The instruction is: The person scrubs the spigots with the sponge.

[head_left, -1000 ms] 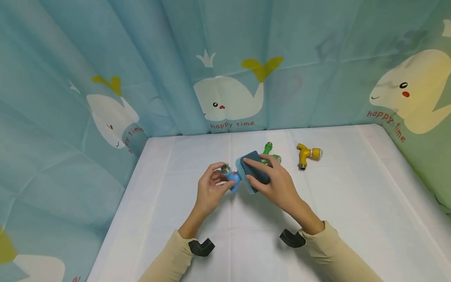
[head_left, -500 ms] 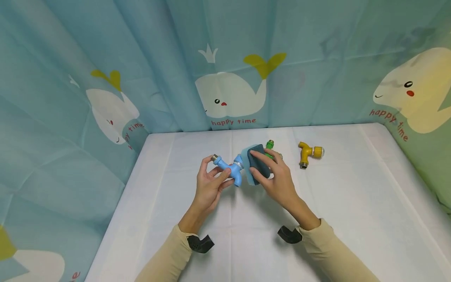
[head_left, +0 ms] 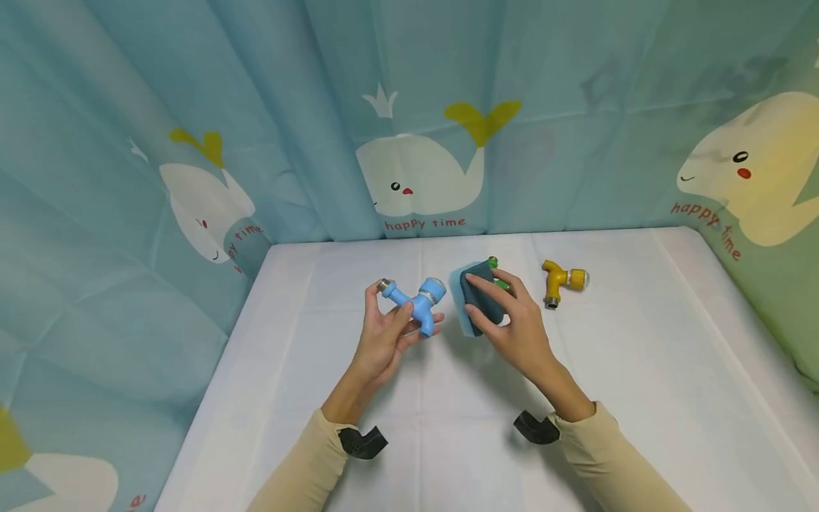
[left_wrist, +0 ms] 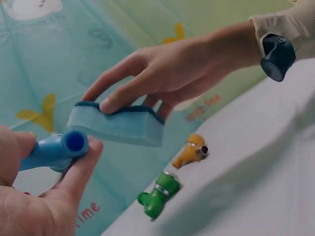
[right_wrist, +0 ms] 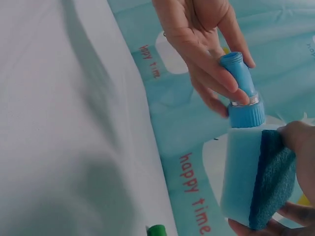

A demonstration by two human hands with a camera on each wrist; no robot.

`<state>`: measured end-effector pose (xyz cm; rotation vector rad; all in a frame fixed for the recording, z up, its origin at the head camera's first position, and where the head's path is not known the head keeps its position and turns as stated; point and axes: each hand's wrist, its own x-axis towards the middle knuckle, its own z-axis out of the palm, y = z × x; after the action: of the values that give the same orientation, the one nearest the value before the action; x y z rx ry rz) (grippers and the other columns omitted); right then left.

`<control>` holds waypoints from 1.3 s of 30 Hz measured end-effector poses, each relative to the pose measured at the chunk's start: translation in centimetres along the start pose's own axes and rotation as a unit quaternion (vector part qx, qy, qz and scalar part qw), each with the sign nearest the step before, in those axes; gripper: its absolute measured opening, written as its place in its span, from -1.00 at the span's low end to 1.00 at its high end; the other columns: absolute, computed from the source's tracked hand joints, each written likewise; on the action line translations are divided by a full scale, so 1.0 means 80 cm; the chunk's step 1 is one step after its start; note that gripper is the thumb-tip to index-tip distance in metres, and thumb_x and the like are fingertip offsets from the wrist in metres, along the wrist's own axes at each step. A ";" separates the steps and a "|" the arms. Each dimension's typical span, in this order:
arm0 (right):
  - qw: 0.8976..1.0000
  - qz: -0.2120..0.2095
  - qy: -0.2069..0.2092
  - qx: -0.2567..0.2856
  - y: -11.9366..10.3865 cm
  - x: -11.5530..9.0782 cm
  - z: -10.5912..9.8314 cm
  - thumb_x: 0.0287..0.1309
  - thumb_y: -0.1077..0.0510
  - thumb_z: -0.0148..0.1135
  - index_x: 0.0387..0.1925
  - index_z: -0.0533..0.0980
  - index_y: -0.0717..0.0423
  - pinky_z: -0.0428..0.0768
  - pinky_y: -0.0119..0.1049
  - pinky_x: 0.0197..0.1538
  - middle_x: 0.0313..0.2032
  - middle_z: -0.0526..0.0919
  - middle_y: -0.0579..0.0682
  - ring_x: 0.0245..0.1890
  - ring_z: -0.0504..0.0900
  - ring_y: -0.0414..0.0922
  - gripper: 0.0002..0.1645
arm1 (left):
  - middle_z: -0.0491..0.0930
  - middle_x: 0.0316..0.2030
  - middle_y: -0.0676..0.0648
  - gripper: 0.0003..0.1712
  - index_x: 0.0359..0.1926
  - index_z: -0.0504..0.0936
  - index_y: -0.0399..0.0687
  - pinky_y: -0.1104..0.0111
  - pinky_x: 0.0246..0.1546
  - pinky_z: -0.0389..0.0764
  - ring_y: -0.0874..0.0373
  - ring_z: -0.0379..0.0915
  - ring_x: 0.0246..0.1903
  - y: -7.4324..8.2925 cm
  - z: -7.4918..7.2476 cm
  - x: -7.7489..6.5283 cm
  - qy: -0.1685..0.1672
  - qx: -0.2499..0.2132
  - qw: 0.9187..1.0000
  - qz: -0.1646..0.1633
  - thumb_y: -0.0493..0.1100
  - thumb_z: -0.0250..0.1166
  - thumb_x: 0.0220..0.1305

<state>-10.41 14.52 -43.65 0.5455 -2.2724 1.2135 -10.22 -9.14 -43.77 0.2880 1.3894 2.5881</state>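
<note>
A light-blue faucet (head_left: 419, 304) with a metal threaded end and a ribbed knob is held above the table by my left hand (head_left: 382, 338), thumb across its body. The spout's opening faces the camera in the left wrist view. My right hand (head_left: 521, 323) grips a two-layer sponge (head_left: 483, 295), pale blue foam with a dark teal scouring face, fingers and thumb on the dark side. In the head view a small gap parts the sponge from the knob. Behind the right hand lies a green faucet (left_wrist: 160, 194), partly hidden in the head view.
On the white-covered table (head_left: 614, 370), a yellow faucet (head_left: 563, 281) lies to the right of the green one. A blue-green curtain (head_left: 288, 142) printed with whales hangs along the table's back and sides.
My left hand has turned the faucet so its knob and spout come into full view. The sponge was against the faucet and has moved right, away from it.
</note>
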 end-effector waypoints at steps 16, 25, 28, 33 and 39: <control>0.999 0.026 -0.028 -0.010 0.008 -0.014 -0.009 0.14 0.17 0.54 0.25 0.62 -0.04 0.73 0.17 -0.12 0.27 0.49 0.24 0.16 0.56 0.23 -0.39 | 0.09 0.48 -0.42 -0.42 0.33 0.13 0.16 -0.09 0.22 0.54 -0.37 0.38 0.31 0.007 -0.002 -0.002 -0.001 -0.084 0.990 -0.114 0.37 -0.12 0.56; 0.999 0.014 -0.035 -0.006 0.004 -0.017 -0.016 0.11 0.17 0.56 0.24 0.63 -0.05 0.74 0.09 -0.16 0.27 0.49 0.24 0.14 0.58 0.21 -0.38 | 0.13 0.44 -0.39 0.19 0.65 -0.15 -0.07 0.11 0.35 0.44 -0.23 0.41 0.32 0.008 -0.014 -0.005 -0.095 -0.122 0.983 -0.100 -0.14 0.48 0.26; 0.999 0.007 -0.039 -0.004 0.000 -0.018 -0.017 0.10 0.19 0.56 0.24 0.63 -0.05 0.74 0.02 -0.18 0.28 0.50 0.22 0.15 0.59 0.18 -0.38 | 0.30 0.35 -0.38 0.22 0.63 -0.08 -0.16 0.14 0.32 0.47 -0.17 0.45 0.30 0.006 -0.014 -0.006 -0.095 -0.080 0.989 -0.082 -0.15 0.56 0.18; 0.998 -0.022 -0.060 0.029 -0.022 -0.015 -0.014 0.07 0.20 0.58 0.24 0.63 -0.07 0.75 -0.02 -0.18 0.29 0.50 0.15 0.09 0.65 0.10 -0.35 | 0.39 0.33 -0.33 0.08 0.55 0.08 -0.16 0.26 0.13 0.63 -0.04 0.54 0.19 0.001 -0.013 -0.008 -0.078 0.027 0.996 -0.039 -0.17 0.56 0.16; 0.989 -0.060 -0.103 0.084 -0.046 -0.012 -0.004 0.12 0.18 0.55 0.26 0.62 -0.09 0.74 -0.02 -0.11 0.30 0.50 0.14 0.00 0.67 0.01 -0.36 | 0.41 0.32 -0.37 0.09 0.48 0.13 -0.25 0.33 -0.01 0.68 -0.01 0.55 0.17 0.001 -0.009 -0.010 -0.072 0.047 0.996 0.004 -0.19 0.61 0.09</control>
<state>-7.47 12.99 -41.69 0.8970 -2.2770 1.3503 -9.62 -9.94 -44.15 0.4848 1.4618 2.4574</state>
